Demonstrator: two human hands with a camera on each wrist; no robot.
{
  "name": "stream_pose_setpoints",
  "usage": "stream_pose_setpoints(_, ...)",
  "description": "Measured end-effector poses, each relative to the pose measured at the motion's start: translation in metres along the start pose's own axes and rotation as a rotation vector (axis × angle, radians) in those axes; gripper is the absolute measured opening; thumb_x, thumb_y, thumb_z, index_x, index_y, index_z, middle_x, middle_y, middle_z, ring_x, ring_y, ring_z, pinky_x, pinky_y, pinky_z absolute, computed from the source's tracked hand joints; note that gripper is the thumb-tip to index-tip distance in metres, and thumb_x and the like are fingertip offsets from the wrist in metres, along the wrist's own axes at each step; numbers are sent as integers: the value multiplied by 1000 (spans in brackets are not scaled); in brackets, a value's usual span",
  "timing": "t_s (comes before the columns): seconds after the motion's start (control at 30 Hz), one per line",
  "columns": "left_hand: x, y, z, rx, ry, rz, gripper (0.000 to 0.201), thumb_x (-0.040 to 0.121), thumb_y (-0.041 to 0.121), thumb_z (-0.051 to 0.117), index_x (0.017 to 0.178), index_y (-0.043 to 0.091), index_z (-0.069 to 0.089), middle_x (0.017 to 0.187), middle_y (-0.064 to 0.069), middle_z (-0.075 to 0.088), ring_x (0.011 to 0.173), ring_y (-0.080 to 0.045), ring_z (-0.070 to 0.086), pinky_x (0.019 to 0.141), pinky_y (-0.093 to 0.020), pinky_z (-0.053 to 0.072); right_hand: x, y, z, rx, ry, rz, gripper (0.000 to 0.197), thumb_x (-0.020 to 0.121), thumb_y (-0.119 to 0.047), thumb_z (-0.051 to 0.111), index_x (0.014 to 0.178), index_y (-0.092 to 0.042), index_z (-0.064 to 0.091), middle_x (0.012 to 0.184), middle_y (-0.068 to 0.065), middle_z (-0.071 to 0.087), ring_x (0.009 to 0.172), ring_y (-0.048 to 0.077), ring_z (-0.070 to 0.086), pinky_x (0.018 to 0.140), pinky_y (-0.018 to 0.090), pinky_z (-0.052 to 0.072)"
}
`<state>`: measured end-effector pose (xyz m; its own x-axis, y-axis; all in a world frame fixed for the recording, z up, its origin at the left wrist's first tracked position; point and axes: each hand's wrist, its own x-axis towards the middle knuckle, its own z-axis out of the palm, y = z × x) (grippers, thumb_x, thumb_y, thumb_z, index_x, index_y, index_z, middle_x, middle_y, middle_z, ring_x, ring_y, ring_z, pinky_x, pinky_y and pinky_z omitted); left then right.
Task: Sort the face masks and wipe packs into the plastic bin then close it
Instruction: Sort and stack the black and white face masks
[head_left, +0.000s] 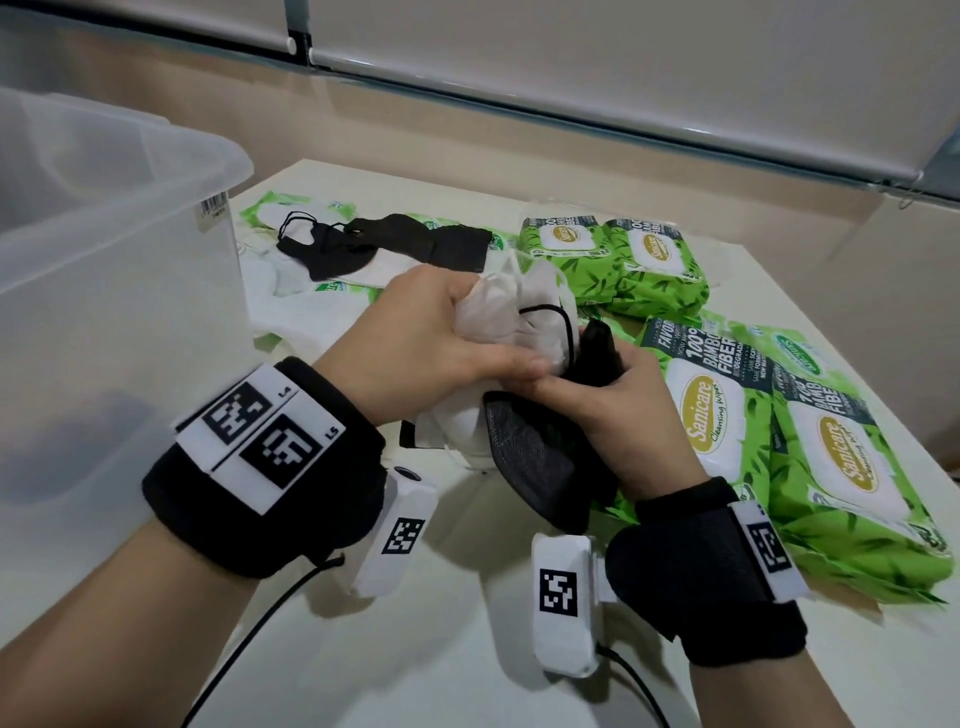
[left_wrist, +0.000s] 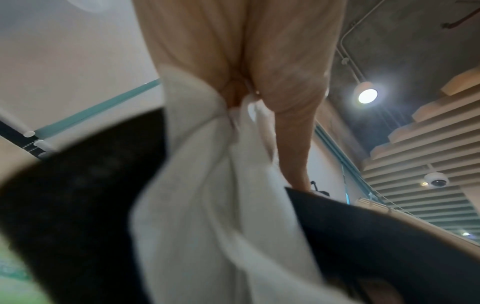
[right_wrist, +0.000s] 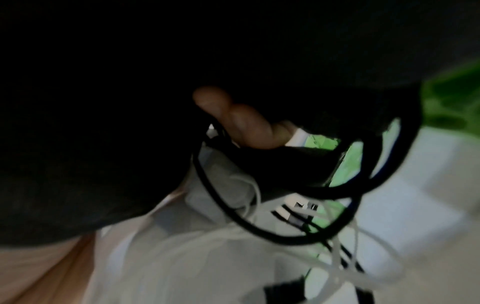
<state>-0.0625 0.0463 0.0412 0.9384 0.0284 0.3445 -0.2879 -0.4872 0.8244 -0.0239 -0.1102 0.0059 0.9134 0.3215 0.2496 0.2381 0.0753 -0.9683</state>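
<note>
Above the table's middle my left hand (head_left: 447, 332) grips a bunch of white face masks (head_left: 514, 317), seen close in the left wrist view as crumpled white fabric (left_wrist: 207, 185). My right hand (head_left: 613, 400) grips black face masks (head_left: 540, 457) right beside it, and the two hands touch. The right wrist view shows fingertips (right_wrist: 233, 117) among black fabric and ear loops (right_wrist: 285, 236). More black and white masks (head_left: 384, 244) lie on the table behind. Several green wipe packs (head_left: 722, 415) lie at the right. The clear plastic bin (head_left: 104, 249) stands open at the left.
The white table (head_left: 415, 649) has bare surface near me. Its right edge runs close behind the green wipe packs (head_left: 613, 254). A wall with roller blinds (head_left: 623, 78) lies beyond the table. Cables trail from both wrist cameras.
</note>
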Motion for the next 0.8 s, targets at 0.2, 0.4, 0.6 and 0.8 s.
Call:
stream_pose_setpoints(0.2,4,-3,-3,-48,71,15,37,59,38,84,88,20,72,86,4,72,85,-9,68,84,-34,53,5,7,-2,17,194,72,23,75,-9,77,89,6,68,78,11,68,71,17,62,62,27,50)
stream_pose_setpoints(0.4,10,-12,-14,10,353,4,27,72,18,79,98,21,71,92,15,67,89,6,61,89,-9,44,8,5,-5,187,299,180,9,77,-6,73,78,-10,64,73,8,63,71,23,61,70,38,50)
stream_pose_setpoints(0.6,14,-23,-18,157,500,104,21,79,1,66,89,18,72,92,3,67,84,1,58,81,-2,37,6,5,-4,138,195,195,16,71,-7,76,71,-10,61,65,6,56,66,21,54,64,34,46)
stream_pose_setpoints(0.8,14,-22,-2,137,501,184,17,81,7,60,92,10,72,91,2,62,80,22,51,77,3,34,6,6,-4,31,154,195,14,77,-9,73,69,-12,62,63,1,59,64,18,57,60,27,47)
